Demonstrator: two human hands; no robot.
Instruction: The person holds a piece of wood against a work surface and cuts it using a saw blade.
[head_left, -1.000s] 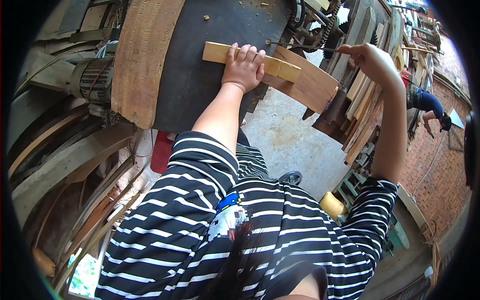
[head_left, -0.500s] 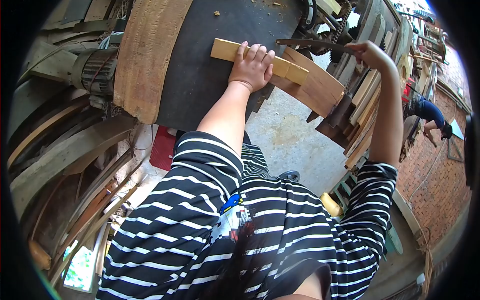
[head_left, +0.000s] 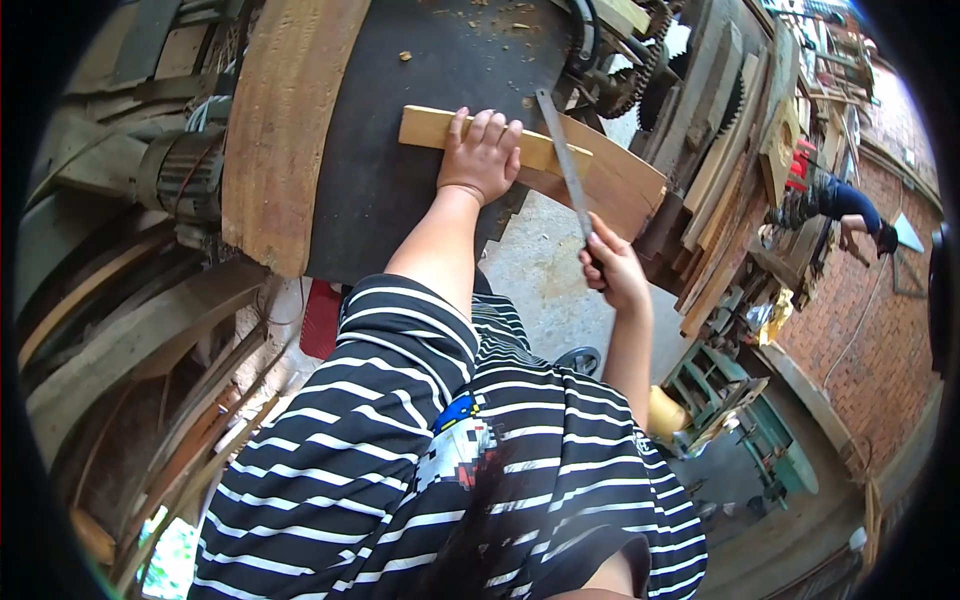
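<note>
My left hand (head_left: 478, 155) presses a pale wooden strip (head_left: 422, 126) down on the dark table (head_left: 375, 190), its fingers curled over the far edge. The strip's right part sticks out past the table over a wider reddish board (head_left: 625, 185). In my right hand (head_left: 617, 265) is a narrow hand saw (head_left: 568, 160), gripped by its dark handle. The blade points away from me and lies across the strip near its right end; whether it touches the wood I cannot tell.
A thick rough plank (head_left: 285, 130) lies along the table's left side, beside a motor (head_left: 180, 175). Toothed gears (head_left: 640, 85) and stacked boards (head_left: 725, 210) stand at the right. Another person (head_left: 845, 200) is by the brick wall. A green machine (head_left: 760, 440) stands at the lower right.
My right hand has swung left and toward me, bringing the saw from pointing sideways beyond the strip to lying across it. My left hand still holds the strip; the whole view has shifted slightly.
</note>
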